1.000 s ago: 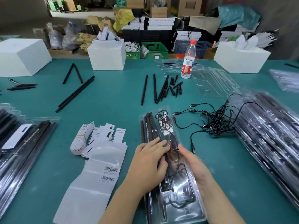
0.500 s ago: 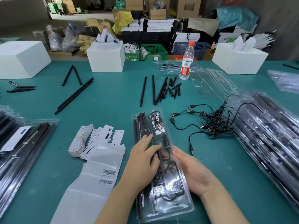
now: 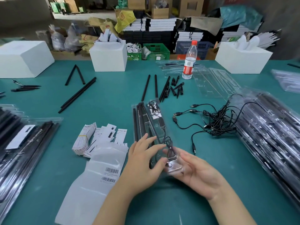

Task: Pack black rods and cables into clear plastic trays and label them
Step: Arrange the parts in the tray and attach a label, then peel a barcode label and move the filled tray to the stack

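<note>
The clear tray [image 3: 150, 127] of black rods and cable lies just left of the tangled cables [image 3: 217, 120]; left hand [image 3: 144, 161] rests on it with straight fingers, right hand [image 3: 199, 174] cradles its near end, fingers relaxed.

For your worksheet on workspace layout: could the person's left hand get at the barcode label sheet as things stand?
Probably yes. The barcode label sheet lies flat on the table just left of the left hand, with nothing between them, though that hand is now pressing on the clear tray.
</note>
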`<action>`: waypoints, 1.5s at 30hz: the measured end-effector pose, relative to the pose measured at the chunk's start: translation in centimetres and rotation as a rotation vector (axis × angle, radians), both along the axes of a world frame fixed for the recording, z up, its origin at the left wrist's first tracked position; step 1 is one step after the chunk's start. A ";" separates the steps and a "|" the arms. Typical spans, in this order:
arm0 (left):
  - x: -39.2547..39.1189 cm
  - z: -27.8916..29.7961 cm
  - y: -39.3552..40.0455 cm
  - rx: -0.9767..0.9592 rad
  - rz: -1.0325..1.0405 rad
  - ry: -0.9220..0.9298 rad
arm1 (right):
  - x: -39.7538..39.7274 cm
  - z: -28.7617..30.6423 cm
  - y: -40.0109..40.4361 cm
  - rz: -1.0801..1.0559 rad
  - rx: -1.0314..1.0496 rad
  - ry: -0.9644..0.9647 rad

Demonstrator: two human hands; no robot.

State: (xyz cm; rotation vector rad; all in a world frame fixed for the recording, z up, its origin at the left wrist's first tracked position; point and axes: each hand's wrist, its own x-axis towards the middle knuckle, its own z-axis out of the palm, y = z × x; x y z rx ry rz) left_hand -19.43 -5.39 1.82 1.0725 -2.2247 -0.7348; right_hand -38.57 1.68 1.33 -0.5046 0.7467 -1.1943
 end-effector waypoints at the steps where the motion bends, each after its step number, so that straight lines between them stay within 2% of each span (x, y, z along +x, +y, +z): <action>1: 0.1 0.2 0.0 0.032 -0.009 0.015 | 0.0 0.0 0.1 0.032 0.003 -0.018; 4: 0.6 0.6 -0.3 0.097 -0.028 0.027 | 0.0 -0.2 0.3 0.074 0.046 0.028; 12: 0.9 1.3 -0.3 0.133 -0.070 0.093 | 0.5 0.2 0.3 -0.042 0.140 0.129; 19: 0.9 1.2 -0.1 0.123 -0.113 -0.002 | 0.5 0.0 0.3 -0.040 0.151 0.145; 25: 0.7 0.7 -0.1 0.107 -0.129 -0.005 | 0.6 0.0 0.3 -0.058 0.188 0.147; 29: 0.4 0.6 -0.1 0.085 -0.131 -0.037 | 0.7 0.1 0.4 -0.075 0.185 0.226; 33: 0.5 1.6 0.3 0.020 -0.133 -0.143 | 0.8 0.1 0.6 -0.091 0.153 0.594; 36: 2.3 3.1 0.2 -0.022 -0.068 -0.094 | 0.9 -0.1 0.8 -0.101 0.136 0.944; 39: 7.1 3.8 -0.6 -0.026 0.126 -0.250 | 0.9 -0.1 1.4 -0.085 0.124 1.409; 41: 11.0 3.3 -1.0 0.013 0.302 -0.405 | 0.9 0.1 1.8 -0.167 0.139 1.629; 43: 14.0 2.3 -1.1 0.064 0.404 -0.430 | 1.6 0.7 1.9 -0.314 0.041 1.675; 45: 15.7 1.3 -0.8 0.124 0.411 -0.350 | 3.7 1.6 1.6 -0.380 -0.104 1.578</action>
